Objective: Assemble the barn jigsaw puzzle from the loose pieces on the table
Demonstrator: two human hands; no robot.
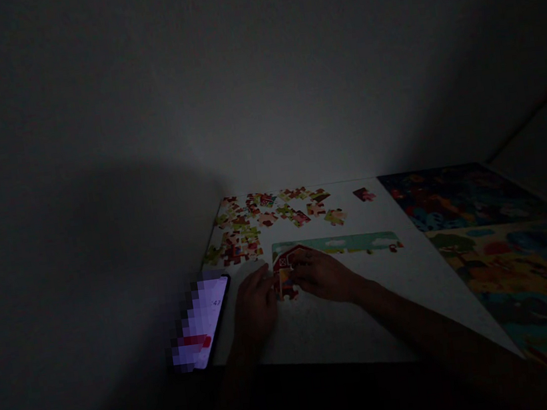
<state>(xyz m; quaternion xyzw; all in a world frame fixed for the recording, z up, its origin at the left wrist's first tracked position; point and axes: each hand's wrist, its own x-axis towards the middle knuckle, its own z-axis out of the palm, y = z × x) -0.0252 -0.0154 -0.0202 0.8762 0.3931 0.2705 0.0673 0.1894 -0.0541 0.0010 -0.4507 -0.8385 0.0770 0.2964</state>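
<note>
A partly joined jigsaw puzzle point(354, 243) lies on the white tabletop, with a teal sky strip, clouds and a red barn. Its lower left part point(287, 292) sits between my hands. My right hand point(326, 275) reaches over the barn from the right, bent fingers closed on a puzzle piece below the roof. Along the puzzle's left edge rests my left hand point(256, 305), its fingers loosely bent and apart, the tips touching or close to that edge. Dim light hides the exact fingertip contact, and my right hand covers part of the barn.
Loose puzzle pieces point(242, 239) are heaped at the back left; one piece point(364, 195) lies alone farther right. A lit phone point(213, 320) lies at the left table edge. Two colourful picture sheets, one dark blue point(454, 198) and one yellowish point(525, 279), cover the right side. A wall stands behind.
</note>
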